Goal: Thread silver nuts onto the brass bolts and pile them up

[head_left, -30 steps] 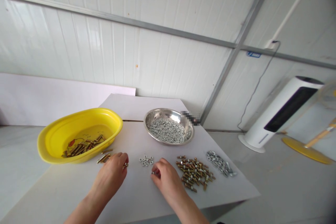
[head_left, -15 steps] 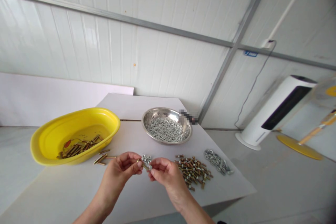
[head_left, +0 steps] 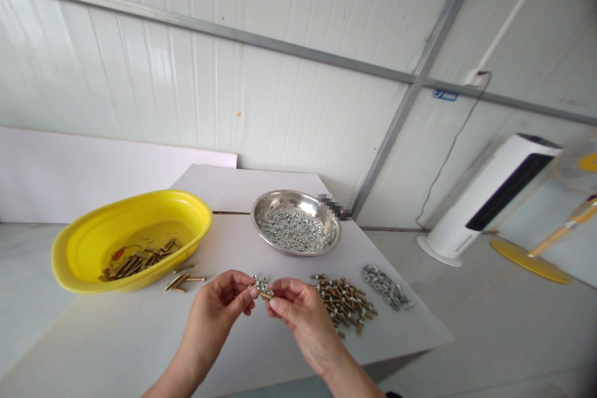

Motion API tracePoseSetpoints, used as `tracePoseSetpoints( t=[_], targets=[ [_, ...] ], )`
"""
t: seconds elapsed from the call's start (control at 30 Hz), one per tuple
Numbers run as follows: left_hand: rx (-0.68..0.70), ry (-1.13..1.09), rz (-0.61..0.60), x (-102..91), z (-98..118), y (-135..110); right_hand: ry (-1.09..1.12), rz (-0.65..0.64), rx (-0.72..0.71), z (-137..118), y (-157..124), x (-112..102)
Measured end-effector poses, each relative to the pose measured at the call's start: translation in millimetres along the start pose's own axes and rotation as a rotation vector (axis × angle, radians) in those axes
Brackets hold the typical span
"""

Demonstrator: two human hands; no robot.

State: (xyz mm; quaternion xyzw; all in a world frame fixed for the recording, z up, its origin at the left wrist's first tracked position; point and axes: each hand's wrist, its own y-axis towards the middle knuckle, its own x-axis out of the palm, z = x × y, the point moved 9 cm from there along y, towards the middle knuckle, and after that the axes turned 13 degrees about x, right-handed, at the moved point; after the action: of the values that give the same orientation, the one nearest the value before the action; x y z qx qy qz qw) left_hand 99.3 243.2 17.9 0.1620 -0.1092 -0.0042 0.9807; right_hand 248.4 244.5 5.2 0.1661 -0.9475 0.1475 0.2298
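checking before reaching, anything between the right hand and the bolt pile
Nothing visible stands in the way. The right hand, pinching a bolt, sits just left of the bolt pile, with only a narrow strip of tabletop between them.

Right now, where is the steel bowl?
Head view: the steel bowl sits at the table's far end, right of the yellow basin, beyond the left hand and right hand.

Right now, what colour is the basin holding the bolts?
The plastic basin is bright yellow, clearest in the head view.
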Motion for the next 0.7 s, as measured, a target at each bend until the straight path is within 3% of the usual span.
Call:
tracePoseSetpoints(
  t=[0.2, 0.37, 0.43, 0.7],
  targets=[
    [-0.095, -0.084, -0.006, 2.7, -7, -2, 0.000, 0.008, 0.003, -2, -1, 0],
    [0.112, 0.222, -0.066, 4.4, 16, -4, -0.217, 0.083, -0.111, -12, -1, -5],
    [0.132, 0.275, -0.078, 7.5, 18, -7, -0.346, 0.128, -0.181, -18, -3, -6],
    [-0.230, -0.219, -0.029, 21.6, -23, -19, -0.766, 0.244, -0.543, -49, -28, 8]
  ],
)
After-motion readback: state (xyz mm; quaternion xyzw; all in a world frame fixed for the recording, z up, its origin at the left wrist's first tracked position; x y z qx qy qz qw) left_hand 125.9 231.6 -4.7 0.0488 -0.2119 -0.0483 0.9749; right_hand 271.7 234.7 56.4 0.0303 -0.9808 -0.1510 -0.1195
